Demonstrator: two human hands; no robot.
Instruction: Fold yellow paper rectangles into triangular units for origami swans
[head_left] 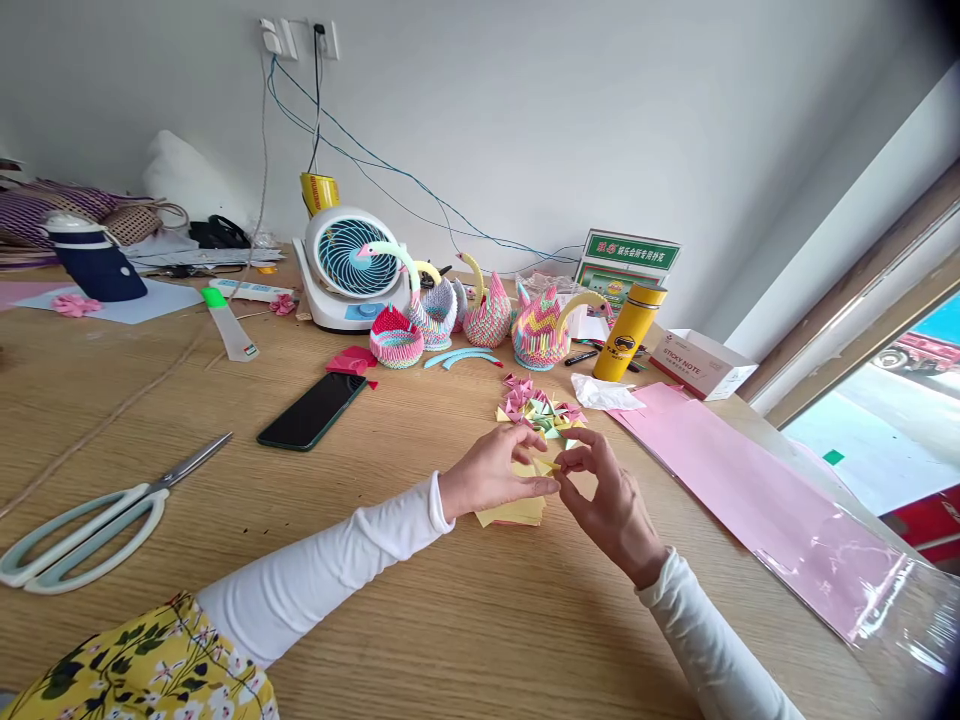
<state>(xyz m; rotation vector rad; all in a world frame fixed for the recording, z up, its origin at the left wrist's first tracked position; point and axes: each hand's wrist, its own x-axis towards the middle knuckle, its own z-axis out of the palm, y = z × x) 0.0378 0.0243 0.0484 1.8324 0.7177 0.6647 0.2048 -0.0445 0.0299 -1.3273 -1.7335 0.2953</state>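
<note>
My left hand [491, 472] and my right hand [611, 500] meet over the wooden table [420, 620], both pinching one small yellow folded paper piece [549, 466] between their fingertips. Directly under my left hand lies a stack of yellow paper slips [514, 512]. Just beyond the hands is a heap of small folded paper triangles [538, 405] in pink, yellow and green. Both sleeves are white.
Several modular paper swans [487, 310] stand at the back by a small fan [346, 262]. A black phone [313, 410] and large scissors [97, 515] lie to the left. Pink sheets in clear film [757, 500], a yellow bottle [628, 332] and a sticky-note box [701, 363] sit right.
</note>
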